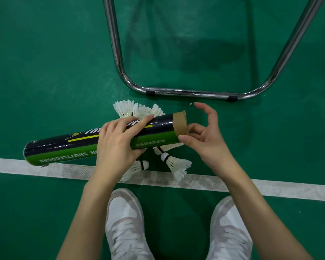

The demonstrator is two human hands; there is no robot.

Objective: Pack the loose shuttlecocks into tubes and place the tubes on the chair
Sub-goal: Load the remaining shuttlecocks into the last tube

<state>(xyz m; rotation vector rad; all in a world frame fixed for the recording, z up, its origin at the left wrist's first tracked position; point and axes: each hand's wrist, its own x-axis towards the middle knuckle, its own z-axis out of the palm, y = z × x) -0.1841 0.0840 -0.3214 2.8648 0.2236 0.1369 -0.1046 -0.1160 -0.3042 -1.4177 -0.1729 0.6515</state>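
From the head camera, the left hand point(118, 145) wraps around the middle of a black-and-green shuttlecock tube point(101, 140), holding it nearly level above the green floor point(45, 72). The right hand point(204, 139) sits at the tube's brown open end, thumb against the rim, fingers loosely curled. Loose white shuttlecocks point(176, 164) lie on the floor beneath, near the chair's chrome frame point(191, 93) and a white line point(270, 188).

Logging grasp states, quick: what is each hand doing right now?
Left hand: grips the tube around its middle.
Right hand: fingers at the tube's open end, grasp cannot be told.
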